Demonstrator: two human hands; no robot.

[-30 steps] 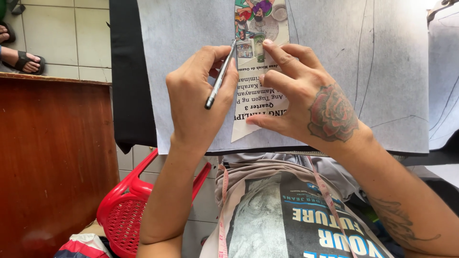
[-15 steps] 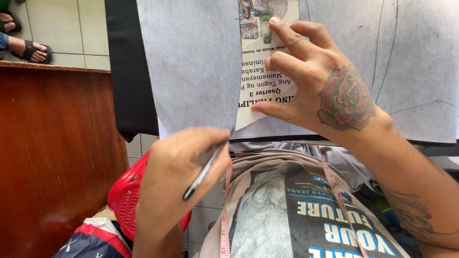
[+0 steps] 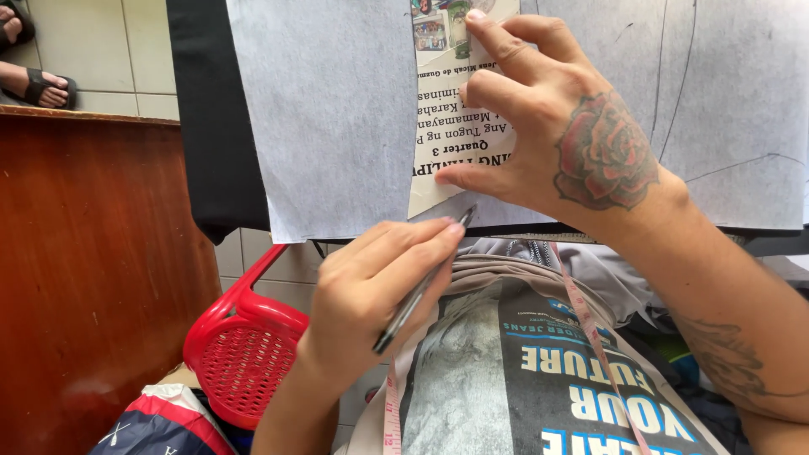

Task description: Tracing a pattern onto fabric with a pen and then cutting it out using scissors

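Pen [image 3: 419, 292] tip hidden; pattern [image 3: 451, 118] cropped.

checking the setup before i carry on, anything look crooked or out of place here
Little stands out. The printed paper pattern under the right hand lies slightly askew on the grey fabric sheet, its lower corner near the edge. The left hand holds a pen at that edge.

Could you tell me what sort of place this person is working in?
Probably a small tailoring or sewing workspace. The right hand presses a paper pattern onto grey cloth, the left hand holds a pen, and a tape measure hangs over the person's chest.
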